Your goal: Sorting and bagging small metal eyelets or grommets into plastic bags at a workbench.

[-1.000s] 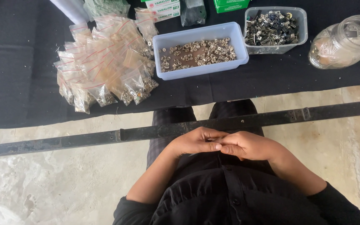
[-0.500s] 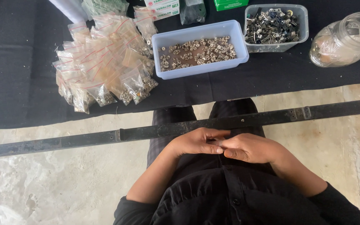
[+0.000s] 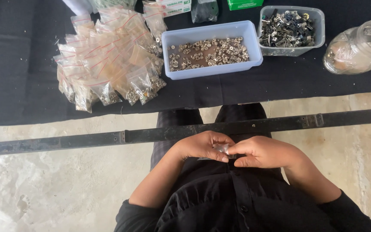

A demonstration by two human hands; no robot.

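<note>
Over my lap, my left hand (image 3: 202,145) and my right hand (image 3: 260,151) meet, fingertips pinching a small clear plastic bag (image 3: 222,148) between them. Most of the bag is hidden by my fingers. Ahead on the black-covered table stands a white rectangular tub (image 3: 254,45) with small round metal pieces. To its left lies a pile of filled clear zip bags (image 3: 108,60) with red seal strips.
A clear tub (image 3: 318,17) of darker metal parts and a glass jar (image 3: 359,47) lying on its side are at the right of the table. A black metal bar (image 3: 86,139) crosses below the table edge. Small boxes and a dark bag sit at the back. The floor is concrete.
My hands have shifted slightly and the small clear bag now shows between the fingertips. The rest is unchanged.
</note>
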